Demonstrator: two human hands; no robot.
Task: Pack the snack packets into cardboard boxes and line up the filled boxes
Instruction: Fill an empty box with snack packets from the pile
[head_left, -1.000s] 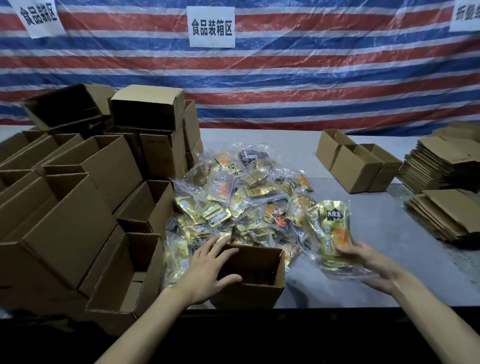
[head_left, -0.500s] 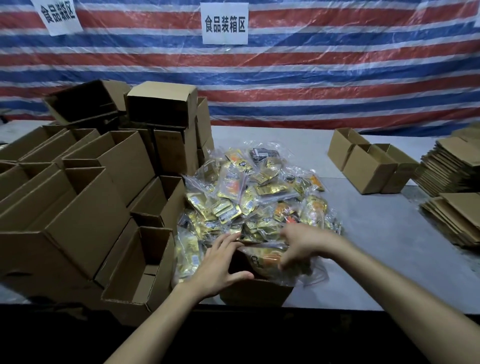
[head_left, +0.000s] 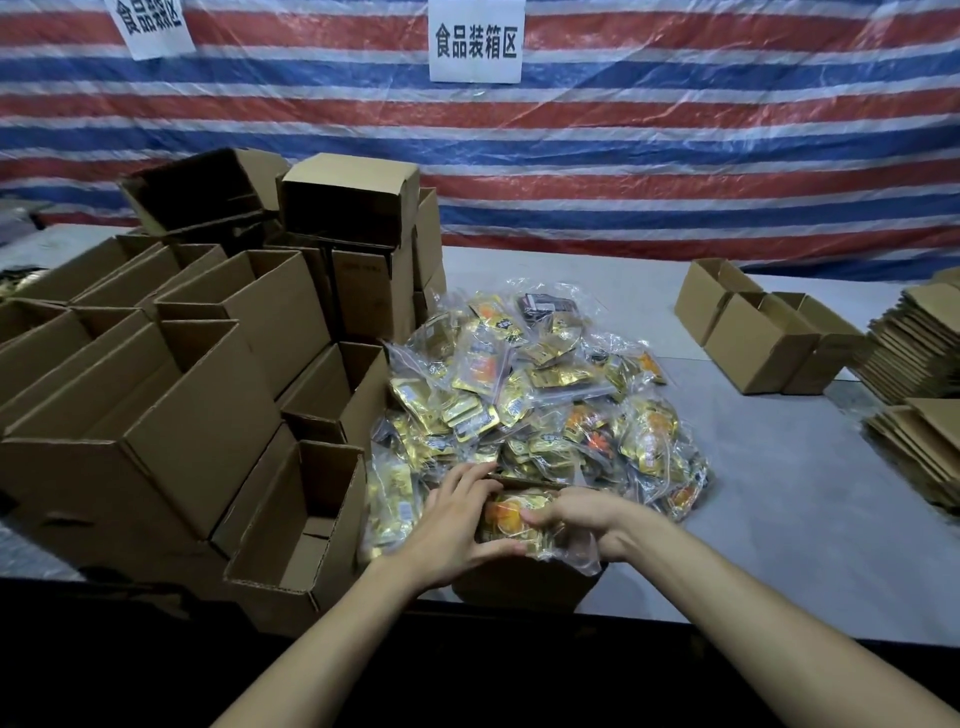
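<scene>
A small open cardboard box (head_left: 524, 584) stands at the table's near edge, right in front of me. My left hand (head_left: 454, 530) grips its left side, fingers over the far rim and thumb along the near rim. My right hand (head_left: 587, 519) has its fingers curled down on a clear snack packet (head_left: 511, 517) with orange and gold contents, which sits in the box's mouth with plastic spilling over the right rim. Just behind the box lies a big heap of snack packets (head_left: 530, 395).
Several open empty boxes (head_left: 171, 395) are stacked on the left, one (head_left: 301, 525) close beside my left hand. Two boxes (head_left: 763, 338) stand at the back right, with flat cardboard stacks (head_left: 919, 358) beyond them. The grey table (head_left: 779, 493) is bare on the right.
My right hand brought the packet from the right over to the box and pushed it down into the opening. My left hand stayed on the box.
</scene>
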